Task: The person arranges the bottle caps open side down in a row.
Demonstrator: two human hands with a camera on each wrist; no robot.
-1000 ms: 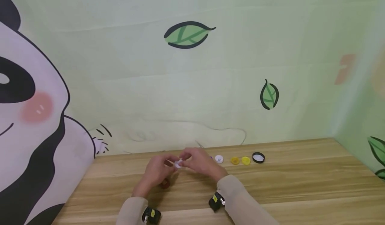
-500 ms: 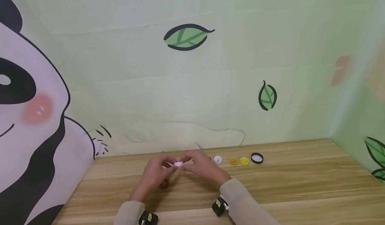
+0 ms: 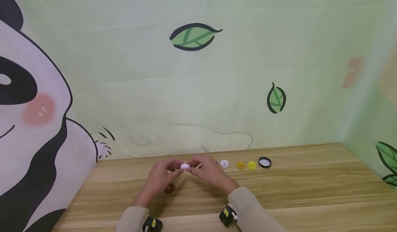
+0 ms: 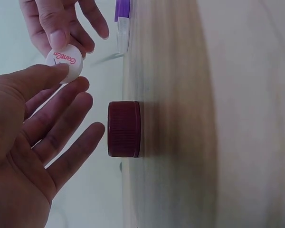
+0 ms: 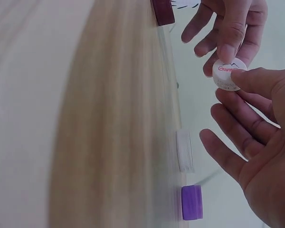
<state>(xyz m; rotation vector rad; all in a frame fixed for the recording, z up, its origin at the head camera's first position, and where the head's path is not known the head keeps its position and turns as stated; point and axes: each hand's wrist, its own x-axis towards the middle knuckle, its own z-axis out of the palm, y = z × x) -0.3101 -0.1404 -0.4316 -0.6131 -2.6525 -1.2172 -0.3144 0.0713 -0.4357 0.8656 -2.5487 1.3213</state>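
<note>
A small round white bottle cap (image 3: 184,166) with red lettering is held up over the table between both hands. My left hand (image 3: 159,177) pinches it at one side between thumb and fingers. From the other side my right hand (image 3: 207,171) pinches it the same way. The printed face of the white bottle cap (image 4: 72,59) shows in the left wrist view, partly covered by a thumb. A dark red ribbed bottle cap (image 4: 124,129) stands on the table just beyond the spread lower fingers of my left hand (image 4: 23,133).
Toward the table's back edge lie another white cap (image 3: 224,163), an orange-yellow cap (image 3: 241,165), a yellow cap (image 3: 252,165) and a black-rimmed lid (image 3: 265,162). A purple cap (image 5: 192,203) sits beside a whitish cap (image 5: 185,151). A printed wall (image 3: 198,87) rises behind.
The white bottle cap has been turned in the fingers, from a slanted view, through edge-on, to a rounded face showing now. Both hands stay nearly in place.
</note>
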